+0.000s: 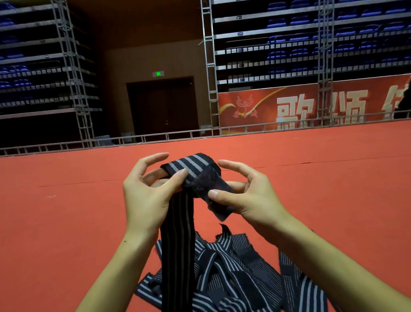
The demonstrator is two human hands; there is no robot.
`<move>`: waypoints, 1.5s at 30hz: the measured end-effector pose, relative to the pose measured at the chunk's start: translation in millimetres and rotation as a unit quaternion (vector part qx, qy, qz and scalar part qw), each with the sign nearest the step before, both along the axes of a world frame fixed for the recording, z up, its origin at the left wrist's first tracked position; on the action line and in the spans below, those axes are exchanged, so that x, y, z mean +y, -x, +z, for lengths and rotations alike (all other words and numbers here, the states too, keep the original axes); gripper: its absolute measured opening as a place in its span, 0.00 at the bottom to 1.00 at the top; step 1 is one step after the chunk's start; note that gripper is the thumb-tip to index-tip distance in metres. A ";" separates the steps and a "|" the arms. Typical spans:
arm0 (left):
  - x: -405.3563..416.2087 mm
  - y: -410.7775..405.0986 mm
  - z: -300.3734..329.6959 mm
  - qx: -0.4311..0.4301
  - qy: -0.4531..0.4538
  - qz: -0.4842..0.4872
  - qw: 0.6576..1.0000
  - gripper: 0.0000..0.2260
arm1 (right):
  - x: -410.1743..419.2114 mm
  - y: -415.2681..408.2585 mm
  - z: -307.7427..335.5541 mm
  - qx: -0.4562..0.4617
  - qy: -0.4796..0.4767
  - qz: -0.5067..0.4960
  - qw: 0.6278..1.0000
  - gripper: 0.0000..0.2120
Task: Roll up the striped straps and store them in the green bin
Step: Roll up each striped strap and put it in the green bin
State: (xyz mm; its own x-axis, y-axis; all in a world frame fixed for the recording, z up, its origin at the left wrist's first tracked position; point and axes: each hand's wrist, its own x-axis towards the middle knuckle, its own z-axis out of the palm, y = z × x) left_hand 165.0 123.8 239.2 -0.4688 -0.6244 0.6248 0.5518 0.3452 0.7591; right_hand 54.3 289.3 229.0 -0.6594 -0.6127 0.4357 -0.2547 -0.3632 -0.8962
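Observation:
I hold one black strap with grey stripes point(180, 245) up in front of me. My left hand point(146, 198) pinches its folded top between thumb and fingers, and the long tail hangs down from there. My right hand point(247, 197) pinches the strap's dark plain end under its thumb. Below my hands a tangled pile of several more striped straps point(237, 272) lies on the red floor. No green bin is in view.
Red carpet point(57, 231) stretches all around the pile. A low metal rail point(148, 137) runs across the far edge. Behind it stand tiered blue seats, truss towers, a dark door and a red banner point(307, 107).

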 end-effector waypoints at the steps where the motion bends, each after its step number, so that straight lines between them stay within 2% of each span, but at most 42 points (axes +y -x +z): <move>1: 0.5 0.3 -0.9 -0.002 0.002 0.000 1.000 0.20 | -0.4 0.0 -0.6 -0.007 0.002 0.006 1.000 0.33; 5: 3.8 2.8 -1.8 -0.004 -0.001 -0.002 1.000 0.22 | 0.5 0.4 -3.8 -0.017 0.010 0.032 0.999 0.34; 13: 4.2 10.1 -6.4 0.028 -0.091 -0.036 0.995 0.22 | 5.4 -1.3 2.6 0.008 0.022 0.008 1.000 0.31; 16: -1.9 6.7 -9.7 -0.024 -0.066 -0.004 0.998 0.22 | 7.4 6.4 9.7 0.021 0.014 -0.026 0.999 0.31; 21: -7.8 -4.6 -12.0 -0.093 -0.028 0.035 0.995 0.26 | 9.2 26.3 33.7 0.067 -0.028 -0.058 0.996 0.32; 24: -13.8 -8.5 -12.0 -0.081 0.063 0.131 0.986 0.28 | 3.9 34.3 48.2 0.097 -0.047 -0.060 0.992 0.35; 26: -17.7 -12.4 -7.5 -0.048 0.127 0.157 0.978 0.28 | 1.6 38.2 57.4 0.139 -0.064 -0.063 0.986 0.38; 29: -16.3 -14.2 5.5 -0.037 0.211 0.078 0.974 0.31 | -2.5 36.9 67.9 0.209 -0.100 -0.044 0.972 0.41; 32: -16.5 -12.0 17.7 -0.099 0.283 0.001 0.954 0.33 | -7.3 28.6 71.7 0.264 -0.122 -0.024 0.956 0.43; 37: -18.8 -13.6 24.2 -0.149 0.303 -0.065 0.939 0.35 | -8.6 22.9 72.6 0.334 -0.134 -0.017 0.933 0.43; 39: -19.1 -14.5 22.6 -0.137 0.289 -0.073 0.945 0.35 | -9.6 26.0 69.2 0.317 -0.125 -0.024 0.940 0.41; 43: -15.7 -14.5 15.3 -0.088 0.267 -0.042 0.959 0.36 | -10.0 23.0 53.7 0.247 -0.049 -0.003 0.968 0.34; 45: -13.0 -12.8 11.5 -0.071 0.236 -0.041 0.968 0.36 | -9.5 19.8 43.2 0.215 -0.025 0.015 0.976 0.34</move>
